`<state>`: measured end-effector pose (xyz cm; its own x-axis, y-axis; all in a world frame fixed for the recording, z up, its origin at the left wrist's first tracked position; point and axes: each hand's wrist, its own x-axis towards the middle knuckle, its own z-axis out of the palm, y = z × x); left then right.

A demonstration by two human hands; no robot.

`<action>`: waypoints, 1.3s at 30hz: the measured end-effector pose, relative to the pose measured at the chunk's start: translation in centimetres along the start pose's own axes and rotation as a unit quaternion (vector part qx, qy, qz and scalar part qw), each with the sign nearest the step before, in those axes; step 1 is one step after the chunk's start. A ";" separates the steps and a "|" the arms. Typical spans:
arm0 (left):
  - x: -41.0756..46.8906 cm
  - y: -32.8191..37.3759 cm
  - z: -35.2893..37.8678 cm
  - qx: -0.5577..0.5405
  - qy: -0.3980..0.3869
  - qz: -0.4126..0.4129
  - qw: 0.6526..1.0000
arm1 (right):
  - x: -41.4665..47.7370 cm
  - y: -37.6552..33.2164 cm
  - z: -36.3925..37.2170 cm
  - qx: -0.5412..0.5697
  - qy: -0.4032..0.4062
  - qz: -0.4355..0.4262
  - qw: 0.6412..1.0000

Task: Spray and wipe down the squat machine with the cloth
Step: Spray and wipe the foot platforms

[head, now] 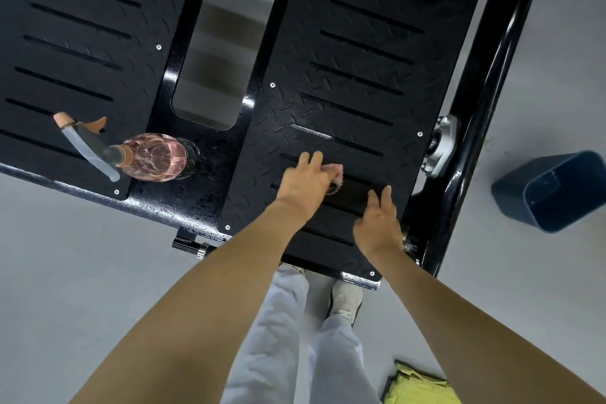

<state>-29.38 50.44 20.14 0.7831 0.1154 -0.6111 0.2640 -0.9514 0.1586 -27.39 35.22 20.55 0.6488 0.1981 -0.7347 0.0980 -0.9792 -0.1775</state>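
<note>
Head view, left hand (pixel 305 185) pressing small pink cloth (pixel 337 173) on black tread-patterned metal right foot plate (pixel 360 52) of the squat machine, fingers straight over it, right hand (pixel 377 223) near, fingers straight, flat on same plate, clear pink spray bottle (pixel 154 156) upright on left foot plate (pixel 82 49).

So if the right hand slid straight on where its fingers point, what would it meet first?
Likely nothing: the right hand points up the black slotted metal footplate, bare ahead. The pink cloth lies off to its left.
</note>
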 end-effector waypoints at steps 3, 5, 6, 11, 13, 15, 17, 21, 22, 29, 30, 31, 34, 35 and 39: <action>-0.6 -3.1 0.0 0.010 0.009 -0.030 0.999 | 0.4 -0.3 -0.5 0.007 0.004 0.001 1.000; -1.1 -5.2 0.1 0.001 0.014 -0.067 0.998 | 0.7 -0.4 -0.8 0.004 0.006 0.004 1.000; -1.3 -6.0 0.1 -0.003 0.018 -0.085 0.996 | 0.9 -0.4 -1.0 0.002 0.007 0.004 1.000; -1.2 -7.1 -0.7 -0.059 0.040 -0.117 0.991 | 1.5 0.3 -1.5 0.009 0.011 0.017 1.000; -0.5 -7.0 -1.6 -0.110 0.098 -0.139 0.979 | 1.7 0.6 -1.7 0.016 0.012 0.026 0.999; 0.3 -7.1 -2.5 -0.133 0.146 -0.147 0.969 | 1.9 0.8 -1.9 0.021 0.013 0.028 0.999; 1.3 -7.0 -3.3 -0.107 0.134 -0.140 0.975 | 2.1 0.9 -2.1 0.024 0.015 0.027 0.999; 2.6 -6.1 -3.3 -0.038 0.078 -0.163 0.983 | 2.6 0.9 -2.7 0.029 0.019 0.032 0.999; 2.8 -5.5 -3.1 -0.038 0.078 -0.177 0.980 | 2.8 1.0 -2.8 0.030 0.019 0.034 0.999; 3.7 1.0 -2.1 -0.058 0.067 -0.137 0.987 | 3.3 0.9 -3.2 0.038 0.004 0.039 0.999; 3.9 2.0 -2.1 -0.065 0.063 -0.126 0.988 | 3.3 1.0 -3.2 0.042 0.007 0.046 0.998; 4.1 2.9 -2.2 -0.069 0.058 -0.111 0.990 | 3.3 1.1 -3.2 0.045 0.011 0.051 0.998; 4.7 5.8 -2.2 -0.060 0.036 -0.046 0.996 | 3.1 1.4 -3.5 0.041 0.013 0.058 0.997; 4.8 6.7 -2.2 -0.059 0.029 -0.024 0.998 | 3.1 1.6 -3.5 0.035 0.012 0.057 0.998; 5.2 8.0 -1.8 -0.047 0.017 0.027 0.998 | 3.0 1.7 -3.9 0.014 0.010 0.053 0.998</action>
<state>-22.15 43.96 19.63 0.8161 0.0757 -0.5729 0.2708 -0.9259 0.2634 -22.35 34.01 20.56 0.6688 0.0929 -0.7376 0.0080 -0.9930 -0.1178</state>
